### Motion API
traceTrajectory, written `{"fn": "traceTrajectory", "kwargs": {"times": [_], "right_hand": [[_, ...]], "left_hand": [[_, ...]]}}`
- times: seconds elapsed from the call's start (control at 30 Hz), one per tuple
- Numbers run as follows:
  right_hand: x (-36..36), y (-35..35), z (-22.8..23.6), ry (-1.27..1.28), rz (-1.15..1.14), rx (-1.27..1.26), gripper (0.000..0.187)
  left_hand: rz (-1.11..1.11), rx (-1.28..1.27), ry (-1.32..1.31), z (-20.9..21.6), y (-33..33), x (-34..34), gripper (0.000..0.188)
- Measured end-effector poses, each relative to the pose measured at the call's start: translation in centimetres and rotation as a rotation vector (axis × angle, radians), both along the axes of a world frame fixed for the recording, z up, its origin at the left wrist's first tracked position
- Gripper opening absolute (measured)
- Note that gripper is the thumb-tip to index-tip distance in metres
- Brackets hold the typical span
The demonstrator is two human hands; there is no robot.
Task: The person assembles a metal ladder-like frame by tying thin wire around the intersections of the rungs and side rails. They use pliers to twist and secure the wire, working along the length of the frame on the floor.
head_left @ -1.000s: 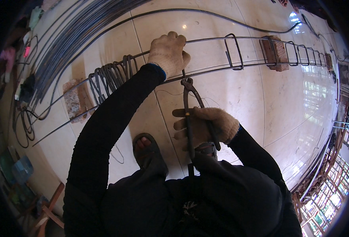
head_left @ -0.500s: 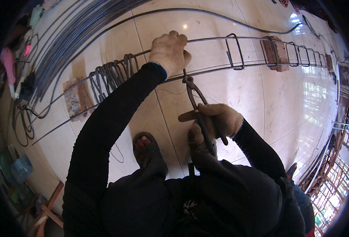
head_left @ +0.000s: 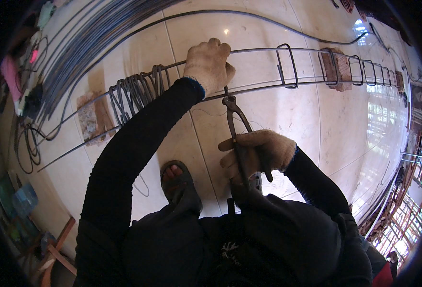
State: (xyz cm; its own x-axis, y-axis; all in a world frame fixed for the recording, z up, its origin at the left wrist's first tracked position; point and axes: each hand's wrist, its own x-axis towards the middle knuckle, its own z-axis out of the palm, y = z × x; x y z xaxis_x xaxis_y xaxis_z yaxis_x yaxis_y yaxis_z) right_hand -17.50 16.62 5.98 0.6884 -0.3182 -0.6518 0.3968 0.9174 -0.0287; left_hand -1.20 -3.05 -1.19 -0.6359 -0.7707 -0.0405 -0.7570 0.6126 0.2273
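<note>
Two long, thin steel bars [head_left: 258, 49] run side by side across the floor in front of me. My left hand [head_left: 208, 64], in a beige knit glove, is closed over the far bar. Beneath its fingers a short piece of steel, apparently one side of a stirrup [head_left: 226, 90], drops to the near bar; the rest is hidden. My right hand [head_left: 264, 147], also gloved, holds dark pincers [head_left: 230, 117] by the handles. Their jaws point away from me and meet the near bar by that stirrup. A thin wire [head_left: 203, 111] lies close to the jaws.
Bunched stirrups [head_left: 134, 91] hang on the bars at left; a spaced stirrup [head_left: 286, 66] and others continue right. Bricks [head_left: 93, 119] [head_left: 336, 69] prop the bars. A bundle of long rods [head_left: 84, 52] lies at far left. My sandalled foot [head_left: 173, 174] is close by.
The pincers' jaws have shifted slightly toward me, and their handles have swung a little left. My right fingers are reaching further across the handles. My left hand keeps its hold.
</note>
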Motion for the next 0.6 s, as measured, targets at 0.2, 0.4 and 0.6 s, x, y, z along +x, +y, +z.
{"fn": "traceTrajectory", "kwargs": {"times": [0.2, 0.4, 0.6], "right_hand": [[1.4, 1.2, -0.4, -0.135, -0.175, 0.159, 0.028], [1.5, 1.8, -1.3, -0.251, -0.183, 0.146, 0.034], [0.9, 0.7, -1.3, 0.823, 0.524, -0.43, 0.026]], "left_hand": [[-0.008, 0.005, 0.026, 0.1, 0.0, 0.1, 0.035], [0.004, -0.014, 0.049, -0.2, 0.0, 0.0, 0.033], [-0.012, -0.005, 0.105, -0.3, 0.0, 0.3, 0.031]]}}
